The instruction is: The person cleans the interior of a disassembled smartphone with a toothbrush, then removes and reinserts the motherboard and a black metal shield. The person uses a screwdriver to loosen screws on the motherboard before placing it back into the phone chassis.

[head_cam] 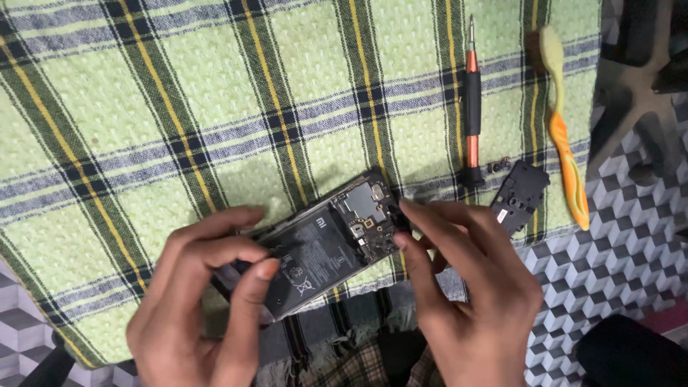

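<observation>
Head view: my left hand point(208, 301) clamps the lower end of the opened phone point(322, 247), thumb and fingers closed on its edges, and tilts it up off the cloth point(143, 107). My right hand point(473, 287) pinches narrowly at the top corner of the phone, fingertips point(403, 208) pressed on the exposed board point(365, 204); I cannot tell whether anything small sits between them. The battery point(315, 251) lies bare in the frame.

The risks, as I judge them: the phone is held in the air by its edges only, so a slip would drop it; pressure at the board corner could bend a connector or tear a flex; a stray nail could dent the battery.

Around it: a screwdriver point(471, 100) lies upright in the frame just beyond the phone, tiny screws point(498, 166) beside its tip, a black cover plate point(519, 197) touching my right knuckles' side, and an orange-and-yellow brush point(562, 122) further right. The screws are near enough to be swept off by my wrist.
</observation>
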